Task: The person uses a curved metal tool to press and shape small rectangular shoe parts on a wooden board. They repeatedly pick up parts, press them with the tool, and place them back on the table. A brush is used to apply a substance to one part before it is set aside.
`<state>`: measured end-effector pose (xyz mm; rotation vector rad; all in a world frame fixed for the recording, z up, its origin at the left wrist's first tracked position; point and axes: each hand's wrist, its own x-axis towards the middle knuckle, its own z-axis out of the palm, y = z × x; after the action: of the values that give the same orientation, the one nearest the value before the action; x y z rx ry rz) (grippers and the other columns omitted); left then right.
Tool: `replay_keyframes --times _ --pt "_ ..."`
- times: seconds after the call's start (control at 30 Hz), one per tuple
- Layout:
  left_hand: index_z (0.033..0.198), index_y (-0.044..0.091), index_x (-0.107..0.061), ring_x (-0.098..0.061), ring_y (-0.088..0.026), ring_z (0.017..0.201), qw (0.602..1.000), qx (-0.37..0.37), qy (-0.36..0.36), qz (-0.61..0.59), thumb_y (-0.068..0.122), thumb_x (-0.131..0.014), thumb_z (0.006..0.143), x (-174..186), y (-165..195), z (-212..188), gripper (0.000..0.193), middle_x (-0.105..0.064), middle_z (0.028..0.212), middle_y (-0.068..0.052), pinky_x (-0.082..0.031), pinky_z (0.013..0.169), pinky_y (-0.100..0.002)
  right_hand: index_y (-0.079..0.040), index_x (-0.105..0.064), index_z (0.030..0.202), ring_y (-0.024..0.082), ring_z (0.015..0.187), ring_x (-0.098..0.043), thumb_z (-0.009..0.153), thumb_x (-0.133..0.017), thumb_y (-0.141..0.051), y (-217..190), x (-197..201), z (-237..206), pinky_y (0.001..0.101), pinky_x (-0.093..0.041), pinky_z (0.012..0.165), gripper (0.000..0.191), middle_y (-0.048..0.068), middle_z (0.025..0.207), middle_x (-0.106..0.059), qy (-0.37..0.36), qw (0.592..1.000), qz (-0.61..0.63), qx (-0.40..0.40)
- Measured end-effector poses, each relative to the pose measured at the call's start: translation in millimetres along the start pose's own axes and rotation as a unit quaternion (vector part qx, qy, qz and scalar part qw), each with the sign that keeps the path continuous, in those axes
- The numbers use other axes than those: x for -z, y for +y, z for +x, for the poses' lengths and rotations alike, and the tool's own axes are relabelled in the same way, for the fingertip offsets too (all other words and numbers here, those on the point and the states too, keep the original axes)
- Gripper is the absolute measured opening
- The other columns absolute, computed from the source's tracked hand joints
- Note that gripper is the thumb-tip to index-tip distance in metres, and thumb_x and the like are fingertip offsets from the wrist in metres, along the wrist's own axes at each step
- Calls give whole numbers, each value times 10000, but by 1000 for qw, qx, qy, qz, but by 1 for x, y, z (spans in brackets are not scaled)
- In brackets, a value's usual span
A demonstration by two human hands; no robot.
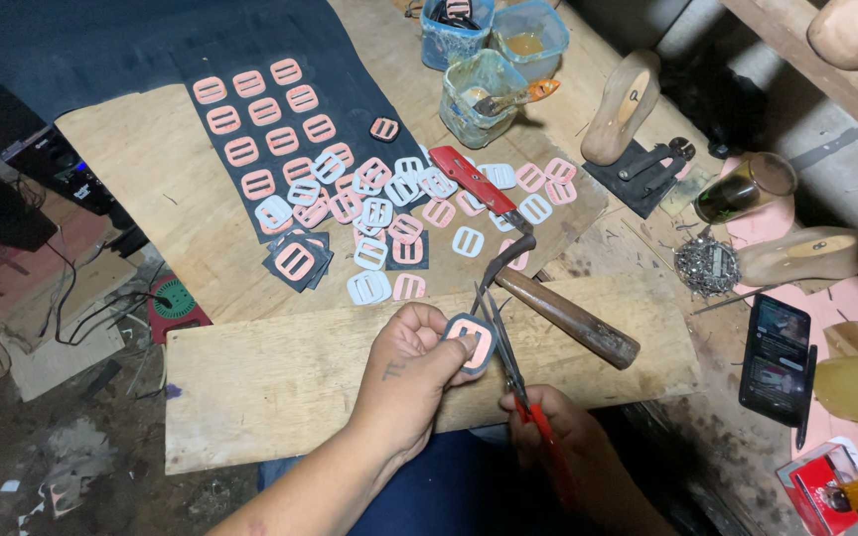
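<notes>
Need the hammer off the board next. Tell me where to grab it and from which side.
Probably best to grip the hammer by its brown wooden handle near the free lower-right end, coming from the right. The dark metal head points up-left toward the scissors and left hand, so that end is crowded.

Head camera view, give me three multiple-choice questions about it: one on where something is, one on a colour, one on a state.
1. Where does the hammer lie?
A. on the wooden board
B. on the floor
C. in a tub

2. What colour are the scissors' handles?
A. green
B. red
C. white

3. What is the left hand doing?
A. resting empty
B. holding a phone
C. pinching a buckle piece

Answers: 1 A, its handle rests across the board; 2 B, red shows in the right hand; 3 C, the fingers grip the piece's edge.
</notes>
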<state>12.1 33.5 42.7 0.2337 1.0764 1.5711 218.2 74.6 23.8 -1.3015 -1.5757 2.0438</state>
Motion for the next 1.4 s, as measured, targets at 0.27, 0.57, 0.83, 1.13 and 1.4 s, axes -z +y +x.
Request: replay_keyframes --times 0.27,0.57,0.83,1.13,1.4 --pt "1116 -35 -578 -658 -83 760 982 -109 82 133 -34 -636 888 61 2 18 235 -720 912 -71 -522 691 -216 -30 -690 1065 330 847 -703 809 -803 -478 -59 80 15 442 -540 793 528 164 927 -720 356 772 -522 68" --pt "1105 -29 -664 -631 -79 733 920 -117 115 355 24 -690 846 87 -9 12 266 -707 877 -60 -519 666 -236 -17 -690 1137 384 938 -709 782 -807 -398 -46 158 96 484 -545 849 534 202 985 -735 268 776 -570 40" --pt "1250 69 -694 -689 -336 937 784 -199 16 588 150 -699 793 84 6 25 465 -728 1078 -169 -528 830 -411 15 -705 1200 413 1039 -648 814 -803 -376 -37 144 93 478 -518 921 558 243 1098 -670 290 730 -597 160" --pt "1089 8 -714 -675 -140 731 894 -100 -74 430 128 -691 839 71 -1 24 279 -765 892 -83 -539 689 -286 -10 -711 1145 375 975 -648 666 -842 -359 -40 75 41 455 -512 852 608 185 1020 -671 167 770 -579 211" --pt "1010 43 -743 -662 -183 698 867 -131 -24 481 147 -682 855 58 15 48 197 -741 839 -92 -527 665 -322 -17 -703 1077 296 926 -681 735 -807 -110 -80 55 -3 361 -545 790 370 156 1059 -658 217 740 -511 379"
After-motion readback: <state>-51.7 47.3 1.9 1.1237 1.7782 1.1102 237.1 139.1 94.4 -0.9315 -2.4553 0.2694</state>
